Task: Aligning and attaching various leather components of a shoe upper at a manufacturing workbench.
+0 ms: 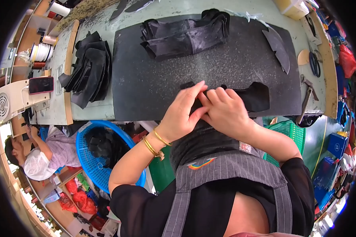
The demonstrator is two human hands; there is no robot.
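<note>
A piece of black leather-like material (pixel 256 96) lies at the near edge of the black work mat (pixel 146 91). My left hand (pixel 184 106) and my right hand (pixel 226 108) meet over it, fingers curled and thumbs close together. Both pinch the piece between them, and its middle is hidden under my fingers. Its right end sticks out past my right hand, flat on the mat. A row of stacked black pieces (pixel 186 37) stands at the far side of the mat. Pale dust marks the mat between that stack and my hands.
Left of the mat lies another pile of black pieces (pixel 91 69). A blue basket (pixel 83 146) holding black material stands below the table's left side. A loose curved black piece (pixel 277 49), scissors (pixel 315 64) and a hammer (pixel 309 93) lie rightward. Another person (pixel 53 152) sits at far left.
</note>
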